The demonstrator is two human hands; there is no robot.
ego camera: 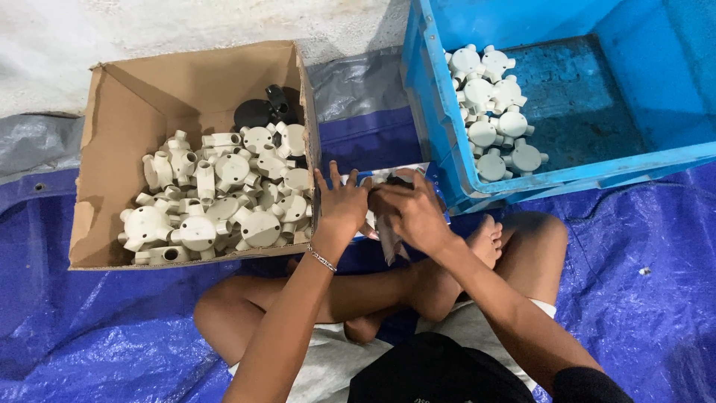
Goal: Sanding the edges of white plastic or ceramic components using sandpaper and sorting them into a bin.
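Between my two hands I hold a small piece (384, 179) wrapped partly in a clear plastic bag (389, 242), just above my crossed legs (418, 287), in the gap between the two containers. The piece is mostly hidden by my fingers, so I cannot tell its exact shape. My left hand (341, 205) has its fingers spread and raised, the tips steadying the piece from the left side. My right hand (412, 213) is curled over it from the right, fingers pressed together on the bag, which hangs down below the palm.

To my left stands an open cardboard box (112, 149) heaped with cream plastic conduit junction boxes (224, 198), with one black fitting (267, 108) at the back. To my right a blue plastic crate (440, 112) holds a smaller cluster of the same cream fittings (492, 112) against its near-left wall. Both sit within arm's reach, flanking my lap. Everything rests on a blue tarpaulin (634, 298).
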